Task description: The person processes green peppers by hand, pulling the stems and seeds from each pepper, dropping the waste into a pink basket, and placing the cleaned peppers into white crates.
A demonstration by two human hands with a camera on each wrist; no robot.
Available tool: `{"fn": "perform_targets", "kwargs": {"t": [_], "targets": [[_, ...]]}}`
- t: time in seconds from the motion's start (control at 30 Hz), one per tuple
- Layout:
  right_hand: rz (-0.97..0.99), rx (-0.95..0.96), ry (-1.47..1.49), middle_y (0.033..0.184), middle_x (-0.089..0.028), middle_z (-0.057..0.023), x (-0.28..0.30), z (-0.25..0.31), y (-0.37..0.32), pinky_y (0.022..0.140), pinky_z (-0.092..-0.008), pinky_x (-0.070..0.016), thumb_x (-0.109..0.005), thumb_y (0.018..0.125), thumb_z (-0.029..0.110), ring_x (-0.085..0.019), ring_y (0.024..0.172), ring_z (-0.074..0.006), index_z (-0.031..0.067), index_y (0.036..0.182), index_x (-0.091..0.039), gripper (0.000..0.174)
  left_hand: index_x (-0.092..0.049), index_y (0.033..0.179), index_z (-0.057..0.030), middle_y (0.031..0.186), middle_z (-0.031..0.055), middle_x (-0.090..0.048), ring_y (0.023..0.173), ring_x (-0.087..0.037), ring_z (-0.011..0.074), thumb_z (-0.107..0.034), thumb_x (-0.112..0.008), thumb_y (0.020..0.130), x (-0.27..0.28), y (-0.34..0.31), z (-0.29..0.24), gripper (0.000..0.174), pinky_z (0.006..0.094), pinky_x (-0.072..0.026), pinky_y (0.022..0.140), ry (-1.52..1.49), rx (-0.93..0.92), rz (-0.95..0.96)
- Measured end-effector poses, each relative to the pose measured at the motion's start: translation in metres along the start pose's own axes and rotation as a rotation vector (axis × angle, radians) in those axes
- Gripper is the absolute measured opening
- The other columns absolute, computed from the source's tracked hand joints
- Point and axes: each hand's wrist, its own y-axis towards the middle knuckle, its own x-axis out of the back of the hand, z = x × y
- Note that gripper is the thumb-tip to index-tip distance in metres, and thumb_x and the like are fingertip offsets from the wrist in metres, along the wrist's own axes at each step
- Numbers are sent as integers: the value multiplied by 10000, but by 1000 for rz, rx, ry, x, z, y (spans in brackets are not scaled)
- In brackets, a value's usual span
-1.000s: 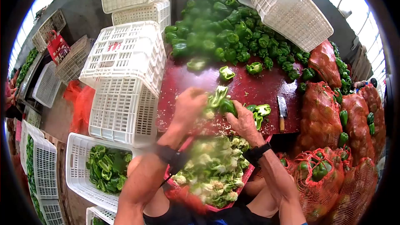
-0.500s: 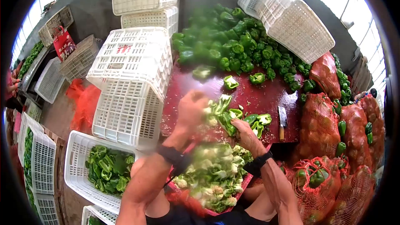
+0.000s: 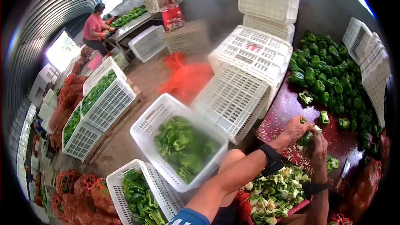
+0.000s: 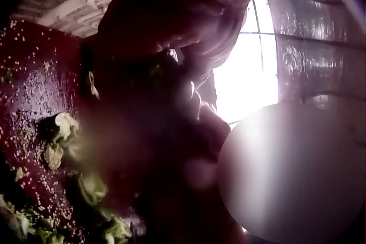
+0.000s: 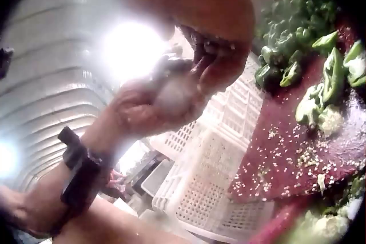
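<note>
The person is holding a green pepper (image 3: 306, 138) with both hands just above the near edge of the red counter (image 3: 283, 110). The left hand (image 3: 296, 128) is curling its fingers round the pepper from above. The right hand (image 3: 320, 145) is gripping the same pepper from the other side, so the two hands are touching around it. In the right wrist view the left hand is closing on something pale, but it is too blurred to tell what it is. Small seeds are lying over the near part of the counter, and a few cut pepper pieces (image 3: 324, 117) are lying near its middle. A knife (image 3: 344, 170) is lying on the counter at the right end of its near edge. A big pile of whole peppers (image 3: 329, 73) is covering the far part of the counter. A tub of cores and scraps (image 3: 275, 191) is standing just below the near edge of the counter. Stacked white crates (image 3: 246, 87) are leaning against the left side of the counter, and beyond them, further left of the counter, a white crate (image 3: 146, 118) is holding cut peppers.
</note>
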Motion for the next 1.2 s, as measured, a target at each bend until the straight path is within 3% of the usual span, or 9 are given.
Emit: {"fn": "perform_targets", "kwargs": {"t": [0.2, 0.4, 0.5, 0.57, 0.67, 0.77, 1.0, 1.13, 1.2], "targets": [[-110, 58, -3, 703, -610, -49, 18, 22, 4, 455, -246, -438, -491, 1055, 267, -560, 517, -103, -57, 1198, -594, 368, -657, 1097, 13, 910, 96, -689, 754, -651, 178, -175, -731, 875, 62, -20, -43, 300, 314, -547, 665, -49, -64, -174], [-357, -63, -109, 772, -659, -64, 139, -9, 5, 464, -245, -475, -597, 1004, 171, -623, 569, -105, -22, 1067, -648, 210, -618, 1202, 6, 916, 79, -686, 741, -662, 154, -134, -700, 865, 194, -136, -120, 374, 284, -548, 654, 135, -99, -402], [-686, -150, -150, 716, -636, -56, 199, -60, -16, 422, -268, -456, -624, 927, 159, -601, 523, -130, 4, 1020, -648, 182, -640, 1184, 52, 990, 145, -703, 877, -662, 265, -156, -688, 820, 339, -171, -38, 422, 360, -531, 801, 1035, -4, -563], [-690, -300, -309, 663, -622, -68, 219, -94, -33, 401, -286, -436, -616, 896, 153, -574, 478, -148, -14, 961, -655, 183, -639, 1197, 51, 1064, 186, -695, 974, -646, 311, -186, -695, 827, 336, -203, -37, 443, 374, -510, 881, 1373, 284, -404], [-495, -484, -736, 628, -601, -104, 236, -141, -52, 382, -350, -422, -622, 865, 114, -566, 457, -195, -36, 900, -654, 157, -625, 1211, 49, 1061, 177, -686, 986, -650, 295, -199, -693, 849, 362, -203, -4, 444, 374, -510, 889, 1191, 44, -721], [-366, -839, -416, 605, -584, -117, 217, -124, -60, 381, -392, -419, -631, 849, 81, -584, 469, -233, -42, 858, -644, 125, -609, 1218, 53, 1048, 137, -682, 944, -669, 253, -185, -677, 888, 269, -169, -61, 412, 369, -534, 854, 791, -20, -518], [-516, -473, -797, 666, -656, -181, 197, -180, -56, 423, -412, -516, -697, 789, 103, -647, 502, -272, -42, 832, -648, 159, -620, 1193, 23, 1065, 113, -693, 930, -687, 176, -35, -609, 954, 69, -114, -112, 246, 296, -570, 853, 365, -114, 123], [-595, -76, -1130, 723, -636, -265, 182, -182, -60, 650, -499, -557, -622, 744, 67, -666, 703, -431, -38, 844, -660, 150, -612, 1219, 19, 1087, 131, -703, 919, -710, 188, -99, -628, 986, 1, -99, -79, 262, 312, -589, 831, 285, -41, 371], [-468, -179, -1090, 852, -670, -248, 168, -143, -59, 774, -510, -540, -619, 792, 130, -655, 848, -453, 9, 935, -670, 194, -587, 1247, 15, 1104, 154, -699, 893, -721, 216, -155, -645, 997, -13, -87, -48, 308, 312, -598, 817, 6, 96, 409]]}}
